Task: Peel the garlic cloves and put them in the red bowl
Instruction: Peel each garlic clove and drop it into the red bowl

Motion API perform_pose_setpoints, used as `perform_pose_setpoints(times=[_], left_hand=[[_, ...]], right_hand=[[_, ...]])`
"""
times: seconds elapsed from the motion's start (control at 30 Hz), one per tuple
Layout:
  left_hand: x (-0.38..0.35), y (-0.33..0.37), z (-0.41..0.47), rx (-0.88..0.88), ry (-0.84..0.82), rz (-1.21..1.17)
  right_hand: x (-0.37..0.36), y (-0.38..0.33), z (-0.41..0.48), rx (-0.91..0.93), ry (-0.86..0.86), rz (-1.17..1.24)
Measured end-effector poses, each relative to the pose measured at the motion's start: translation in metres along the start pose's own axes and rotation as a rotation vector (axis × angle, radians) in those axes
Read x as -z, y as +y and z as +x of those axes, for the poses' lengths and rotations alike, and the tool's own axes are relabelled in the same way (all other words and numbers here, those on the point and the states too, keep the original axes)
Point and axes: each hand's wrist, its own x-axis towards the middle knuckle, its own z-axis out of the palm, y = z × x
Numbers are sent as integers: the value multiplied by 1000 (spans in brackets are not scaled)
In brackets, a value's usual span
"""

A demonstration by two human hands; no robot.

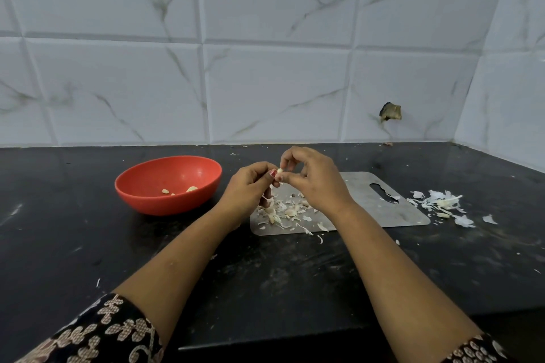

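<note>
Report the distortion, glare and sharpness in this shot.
Head view: the wide-angle lens bows the tile grout lines; light is soft and even, with only a dull sheen on the black counter; the garlic clove pinched between left hand and right hand looks small, slightly soft.

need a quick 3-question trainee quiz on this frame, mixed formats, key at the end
1. True or false: the red bowl is empty.
2. Who holds the garlic clove? A) left hand only B) right hand only C) both hands
3. Fill in: the steel board lies on the person's ___ of the bowl.
Key: 1 false, a few peeled cloves lie in it. 2 C, the left hand and right hand both pinch it. 3 right.
</note>
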Motion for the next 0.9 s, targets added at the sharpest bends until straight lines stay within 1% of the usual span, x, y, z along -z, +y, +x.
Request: perform_pose_setpoints(times=[0.07, 0.37, 0.6, 0.9], left_hand=[[0, -1, 0, -7, 10, 26], [-1, 0, 0, -16, 27, -5], [1, -3, 2, 14, 31, 5], [1, -4, 3, 51, 24, 26]], right_hand=[[0, -1, 0, -2, -1, -3], [-1, -2, -1, 1, 48, -8], [-3, 1, 0, -3, 40, 21], [-3, 3, 0, 0, 2, 1]])
